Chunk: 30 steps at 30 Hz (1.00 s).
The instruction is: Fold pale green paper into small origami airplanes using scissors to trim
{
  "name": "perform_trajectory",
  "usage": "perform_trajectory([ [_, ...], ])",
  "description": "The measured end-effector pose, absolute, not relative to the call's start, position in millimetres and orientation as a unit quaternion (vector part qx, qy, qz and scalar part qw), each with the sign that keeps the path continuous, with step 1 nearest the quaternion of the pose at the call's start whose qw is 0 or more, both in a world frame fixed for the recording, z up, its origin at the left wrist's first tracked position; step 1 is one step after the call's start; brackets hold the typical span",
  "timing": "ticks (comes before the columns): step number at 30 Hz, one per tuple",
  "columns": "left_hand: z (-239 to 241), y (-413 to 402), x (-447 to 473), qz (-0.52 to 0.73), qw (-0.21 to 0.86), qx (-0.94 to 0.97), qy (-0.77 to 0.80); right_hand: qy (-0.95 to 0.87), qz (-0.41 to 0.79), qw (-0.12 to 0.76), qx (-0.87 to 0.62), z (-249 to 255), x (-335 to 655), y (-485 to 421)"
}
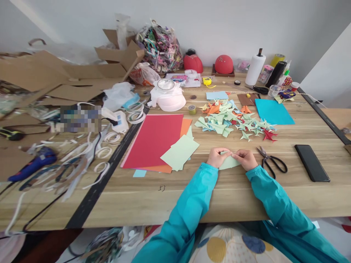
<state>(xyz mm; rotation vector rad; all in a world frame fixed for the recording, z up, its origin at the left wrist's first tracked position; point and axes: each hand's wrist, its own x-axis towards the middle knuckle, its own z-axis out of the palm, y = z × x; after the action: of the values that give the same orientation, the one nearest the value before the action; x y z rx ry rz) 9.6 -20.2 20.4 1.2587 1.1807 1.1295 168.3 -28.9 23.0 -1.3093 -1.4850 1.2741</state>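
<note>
A small sheet of pale green paper [229, 163] is pinched between my two hands above the wooden table. My left hand [217, 157] grips its upper left part, and my right hand [246, 159] grips its upper right part, thumbs close together. Black-handled scissors [271, 160] lie just right of my right hand. To the left, more pale green paper [179, 151] rests over a red sheet [156, 135] and an orange one [186, 126]. Beyond my hands is a pile of folded paper pieces [223, 118] in green, orange, blue and red.
A black phone [312, 163] lies at the right. A blue sheet [275, 111], a paper towel roll [255, 69] and a yellow tape measure [207, 81] are farther back. On the left are a blue glue gun [34, 164], white strips and open cardboard boxes [95, 71].
</note>
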Motion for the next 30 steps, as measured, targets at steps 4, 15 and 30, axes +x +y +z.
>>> perform_trajectory([
  [4, 21.8, -20.3, 9.7, 0.473, 0.509, 0.52, 0.497, -0.588, 0.473, 0.388, -0.53, 23.3, 168.9, -28.0],
  [15, 30.2, -18.3, 4.1, 0.486, 0.534, 0.454, 0.522, -0.583, 0.494, 0.399, -0.506, 27.2, 171.1, -27.5],
  [30, 26.9, -20.2, 9.6, 0.461, 0.532, 0.525, 0.479, -0.595, 0.517, 0.376, -0.487, 29.5, 166.1, -31.2],
])
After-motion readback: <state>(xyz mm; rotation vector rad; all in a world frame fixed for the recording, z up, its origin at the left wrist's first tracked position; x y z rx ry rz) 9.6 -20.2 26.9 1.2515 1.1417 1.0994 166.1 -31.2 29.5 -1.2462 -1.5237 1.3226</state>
